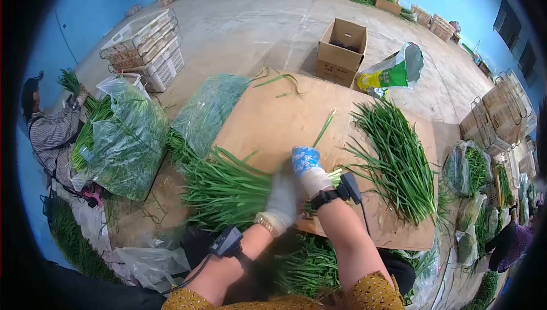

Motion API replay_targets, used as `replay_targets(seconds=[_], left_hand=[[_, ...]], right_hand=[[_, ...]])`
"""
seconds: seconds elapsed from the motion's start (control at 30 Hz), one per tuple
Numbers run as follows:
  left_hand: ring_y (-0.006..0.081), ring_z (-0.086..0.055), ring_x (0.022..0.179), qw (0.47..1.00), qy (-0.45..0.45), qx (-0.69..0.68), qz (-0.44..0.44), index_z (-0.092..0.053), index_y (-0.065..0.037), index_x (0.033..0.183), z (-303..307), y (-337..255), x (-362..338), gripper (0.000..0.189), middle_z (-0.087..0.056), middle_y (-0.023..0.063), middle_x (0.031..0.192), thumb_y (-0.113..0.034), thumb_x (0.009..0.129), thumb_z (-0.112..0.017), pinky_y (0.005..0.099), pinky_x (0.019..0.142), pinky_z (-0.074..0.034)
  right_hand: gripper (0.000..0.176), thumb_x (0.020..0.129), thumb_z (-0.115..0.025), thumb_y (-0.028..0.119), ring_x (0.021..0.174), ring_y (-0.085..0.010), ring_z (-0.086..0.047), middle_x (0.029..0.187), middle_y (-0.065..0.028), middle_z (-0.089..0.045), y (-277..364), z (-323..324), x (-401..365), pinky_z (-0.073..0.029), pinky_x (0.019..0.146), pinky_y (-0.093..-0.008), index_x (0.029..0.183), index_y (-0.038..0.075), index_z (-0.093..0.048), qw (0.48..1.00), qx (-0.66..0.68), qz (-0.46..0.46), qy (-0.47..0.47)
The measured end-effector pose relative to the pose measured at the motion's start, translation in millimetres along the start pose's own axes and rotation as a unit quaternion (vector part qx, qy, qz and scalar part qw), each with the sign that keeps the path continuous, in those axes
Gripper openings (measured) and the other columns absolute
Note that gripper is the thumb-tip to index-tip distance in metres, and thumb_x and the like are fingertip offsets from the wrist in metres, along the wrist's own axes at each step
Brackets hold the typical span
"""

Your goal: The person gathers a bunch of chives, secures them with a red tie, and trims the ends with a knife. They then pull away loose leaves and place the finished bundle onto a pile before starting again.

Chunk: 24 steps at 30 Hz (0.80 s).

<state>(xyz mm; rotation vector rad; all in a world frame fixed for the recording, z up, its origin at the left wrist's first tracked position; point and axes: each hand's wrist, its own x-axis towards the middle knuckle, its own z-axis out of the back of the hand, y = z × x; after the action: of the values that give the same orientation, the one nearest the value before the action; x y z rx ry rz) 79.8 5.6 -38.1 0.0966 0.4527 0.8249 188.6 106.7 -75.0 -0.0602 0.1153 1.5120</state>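
My left hand point(283, 199), in a white glove, presses down on a bundle of long green chives point(228, 187) lying on a brown cardboard board point(285, 116). My right hand point(307, 167), in a white and blue glove, grips the same bundle at its near end, right next to the left hand. Both wrists carry small black devices with cables. A second loose heap of chives point(399, 159) lies on the right part of the board. A single green stalk point(325, 128) lies on the board beyond my hands.
Clear plastic bags of greens point(122, 139) stand at left, beside a seated person point(51, 133) holding chives. White crates point(148, 48), an open cardboard box point(341, 51) and a green-yellow sack point(393, 74) stand on the concrete floor. Wicker baskets point(501, 111) and bagged greens point(470, 170) are at right.
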Motion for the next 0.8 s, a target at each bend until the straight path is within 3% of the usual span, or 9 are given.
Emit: replay_targets(seconds=[0.13,0.27,0.33,0.37,0.5,0.57,0.63,0.77,0.8], left_hand=[[0.0366,-0.031,0.128,0.996,-0.074,-0.056,0.003,-0.033,-0.003,0.139,-16,-2,4,0.090,-0.039,0.0223,0.135,-0.059,0.074,-0.062,0.0550,0.110,-0.009],[0.0328,-0.040,0.116,0.985,-0.157,-0.071,-0.010,-0.027,-0.005,0.141,-5,2,-9,0.097,-0.045,0.0182,0.123,-0.053,0.068,-0.070,0.0567,0.108,-0.012],[0.0321,-0.040,0.118,0.987,-0.131,-0.096,-0.011,-0.026,-0.005,0.141,2,3,-12,0.099,-0.045,0.0178,0.124,-0.055,0.067,-0.069,0.0571,0.108,-0.013],[0.0318,-0.040,0.119,0.987,-0.121,-0.105,-0.011,-0.025,-0.005,0.141,6,7,-12,0.101,-0.045,0.0176,0.124,-0.056,0.067,-0.069,0.0574,0.108,-0.013],[0.0303,-0.041,0.121,0.989,-0.087,-0.117,-0.019,-0.022,-0.005,0.143,-2,10,3,0.106,-0.046,0.0170,0.126,-0.062,0.066,-0.067,0.0563,0.108,-0.013],[0.0303,-0.043,0.121,0.987,-0.044,-0.155,-0.026,-0.022,-0.005,0.143,11,17,1,0.108,-0.046,0.0170,0.127,-0.065,0.065,-0.066,0.0552,0.108,-0.014],[0.0315,-0.047,0.118,0.987,-0.040,-0.152,-0.030,-0.021,-0.004,0.143,10,20,4,0.111,-0.047,0.0178,0.128,-0.067,0.063,-0.067,0.0534,0.109,-0.014],[0.0311,-0.048,0.117,0.985,-0.043,-0.164,-0.028,-0.021,-0.005,0.143,15,16,0,0.113,-0.048,0.0178,0.127,-0.067,0.061,-0.068,0.0531,0.109,-0.014],[0.0310,-0.048,0.118,0.986,-0.057,-0.155,-0.025,-0.020,-0.005,0.143,11,14,0,0.113,-0.048,0.0177,0.127,-0.066,0.061,-0.069,0.0530,0.109,-0.014]], right_hand=[[0.018,0.084,-0.053,0.018,0.085,-0.0257,-0.068,0.089,-0.0068,-0.070,-14,-5,13,-0.053,0.068,-0.0391,0.091,0.016,-0.069,0.992,-0.078,0.058,0.077],[0.014,0.081,-0.052,0.018,0.072,-0.0235,-0.065,0.070,-0.0110,-0.063,-86,-5,13,-0.050,0.062,-0.0389,0.070,0.012,-0.059,0.921,-0.021,-0.019,-0.389],[0.011,0.081,-0.060,0.021,0.062,-0.0220,-0.060,0.069,-0.0094,-0.062,-113,83,-35,-0.046,0.055,-0.0360,0.082,0.010,-0.062,0.880,0.168,0.039,-0.443],[0.011,0.079,-0.066,0.016,0.056,-0.0167,-0.056,0.070,-0.0072,-0.063,-118,117,-68,-0.044,0.052,-0.0300,0.085,0.007,-0.063,0.850,0.418,-0.070,-0.311],[0.002,0.080,-0.063,0.005,0.055,-0.0104,-0.056,0.067,-0.0024,-0.061,-119,161,-216,-0.044,0.051,-0.0207,0.079,0.005,-0.064,0.748,0.656,-0.019,-0.101],[0.014,0.079,-0.062,0.010,0.073,-0.0158,-0.061,0.082,-0.0082,-0.066,-98,150,-276,-0.048,0.067,-0.0276,0.090,0.003,-0.066,0.887,0.436,0.075,0.133],[0.031,0.078,-0.063,0.015,0.094,-0.0239,-0.063,0.100,-0.0143,-0.066,-83,116,-318,-0.048,0.081,-0.0315,0.107,0.003,-0.063,0.782,0.431,0.171,0.417],[0.042,0.074,-0.067,0.011,0.079,-0.0330,-0.064,0.094,-0.0147,-0.066,-67,18,-335,-0.051,0.067,-0.0382,0.115,0.007,-0.058,0.921,0.091,0.277,0.260],[0.042,0.074,-0.067,0.009,0.078,-0.0341,-0.063,0.092,-0.0143,-0.065,-56,29,-306,-0.051,0.065,-0.0394,0.115,0.009,-0.058,0.946,0.180,0.244,0.114]])
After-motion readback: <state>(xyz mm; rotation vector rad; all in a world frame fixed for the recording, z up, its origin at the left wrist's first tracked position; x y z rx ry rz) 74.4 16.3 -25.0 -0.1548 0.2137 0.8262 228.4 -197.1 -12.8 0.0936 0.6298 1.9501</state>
